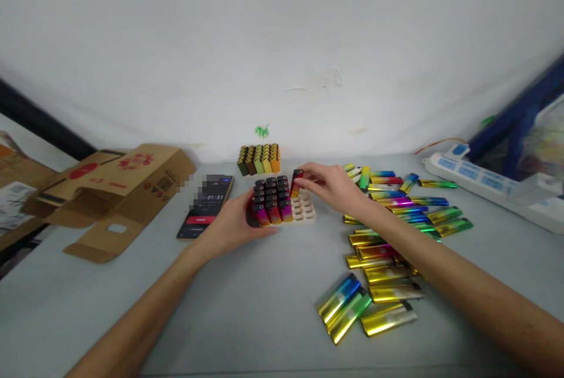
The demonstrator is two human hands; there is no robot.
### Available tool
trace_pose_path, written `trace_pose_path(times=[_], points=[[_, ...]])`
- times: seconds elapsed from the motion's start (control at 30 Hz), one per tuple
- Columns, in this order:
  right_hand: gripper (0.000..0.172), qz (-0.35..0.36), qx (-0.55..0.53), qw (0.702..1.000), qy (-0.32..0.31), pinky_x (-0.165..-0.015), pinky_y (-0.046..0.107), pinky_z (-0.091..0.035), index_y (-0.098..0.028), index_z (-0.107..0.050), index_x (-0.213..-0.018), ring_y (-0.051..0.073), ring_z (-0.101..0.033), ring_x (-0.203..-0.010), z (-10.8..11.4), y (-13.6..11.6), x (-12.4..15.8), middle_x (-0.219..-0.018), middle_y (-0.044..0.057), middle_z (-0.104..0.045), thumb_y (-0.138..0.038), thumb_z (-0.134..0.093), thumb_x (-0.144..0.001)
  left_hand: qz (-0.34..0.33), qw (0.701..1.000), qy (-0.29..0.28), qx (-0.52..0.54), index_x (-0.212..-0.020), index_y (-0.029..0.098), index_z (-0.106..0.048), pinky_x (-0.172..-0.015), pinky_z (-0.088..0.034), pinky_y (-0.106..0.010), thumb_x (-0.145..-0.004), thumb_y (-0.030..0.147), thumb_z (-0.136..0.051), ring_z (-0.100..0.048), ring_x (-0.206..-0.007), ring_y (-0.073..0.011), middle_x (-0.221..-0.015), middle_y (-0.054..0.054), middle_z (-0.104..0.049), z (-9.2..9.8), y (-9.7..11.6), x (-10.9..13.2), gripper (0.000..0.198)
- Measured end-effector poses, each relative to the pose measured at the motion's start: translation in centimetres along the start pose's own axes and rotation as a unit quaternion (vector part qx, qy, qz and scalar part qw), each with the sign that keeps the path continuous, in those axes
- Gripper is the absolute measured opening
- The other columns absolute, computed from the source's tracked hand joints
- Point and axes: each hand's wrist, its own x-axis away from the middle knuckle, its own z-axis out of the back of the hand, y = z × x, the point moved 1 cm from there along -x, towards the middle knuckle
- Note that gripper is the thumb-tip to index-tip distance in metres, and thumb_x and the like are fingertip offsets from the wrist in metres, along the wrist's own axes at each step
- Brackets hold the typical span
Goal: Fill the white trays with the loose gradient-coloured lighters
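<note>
One lighter pinched in our right hand, one o'clock on the tray; our left hand (half-spread) curls round nine o'clock!

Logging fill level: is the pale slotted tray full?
Partly filled: the tray has lighters standing in its left columns, but bare slots show on its right.

A phone (lit up) lies near a cardboard box, well apart from a power strip.
</note>
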Motion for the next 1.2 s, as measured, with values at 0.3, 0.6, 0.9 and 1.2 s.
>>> trace_pose_path(times=[0.3, 0.6, 0.9, 1.2], points=[[0.025, 0.017, 0.040, 0.999, -0.026, -0.076, 0.034, -0.053, -0.020, -0.072, -0.114, 0.021, -0.075, -0.084, 0.8, 0.6, 0.2, -0.099, 0.008, -0.085, -0.042, -0.062, -0.108, 0.014, 1.000, 0.000, 0.017, -0.136, 0.019, -0.068, -0.106, -0.062, -0.051, -0.069, 0.057, -0.090, -0.078, -0.117, -0.0388, -0.132, -0.013, -0.081, 0.0, 0.5, 0.1, 0.080], [0.023, 0.018, 0.134, 0.987, -0.082, -0.085, 0.040, -0.057, -0.017, -0.073, -0.123, 0.027, -0.078, -0.095, -0.1, -0.3, -0.5, -0.108, 0.013, -0.085, -0.030, -0.066, -0.106, 0.025, 1.000, -0.001, -0.018, -0.132, 0.018, -0.068, -0.105, -0.062, -0.051, -0.068, 0.063, -0.087, -0.079, -0.113, -0.0400, -0.128, -0.014, -0.082, 0.0, 0.4, 0.0, 0.080], [0.022, 0.006, 0.134, 0.991, -0.013, -0.095, 0.041, -0.060, -0.021, -0.078, -0.111, 0.026, -0.080, -0.100, 6.8, 2.0, 3.1, -0.112, 0.009, -0.086, -0.038, -0.066, -0.104, 0.008, 1.000, 0.001, -0.009, -0.130, 0.020, -0.068, -0.099, -0.065, -0.049, -0.070, 0.065, -0.086, -0.080, -0.107, -0.0384, -0.120, -0.011, -0.083, 0.1, 0.2, 0.0, 0.077], [0.038, -0.076, 0.240, 0.964, 0.086, -0.075, 0.043, -0.058, -0.024, -0.080, -0.099, 0.028, -0.076, -0.079, 14.6, 6.6, 9.5, -0.095, 0.011, -0.084, -0.057, -0.062, -0.102, 0.013, 1.000, -0.004, -0.011, -0.128, 0.019, -0.068, -0.101, -0.064, -0.049, -0.072, 0.064, -0.086, -0.078, -0.105, -0.0368, -0.120, -0.011, -0.082, 0.1, 0.1, 0.1, 0.074]])
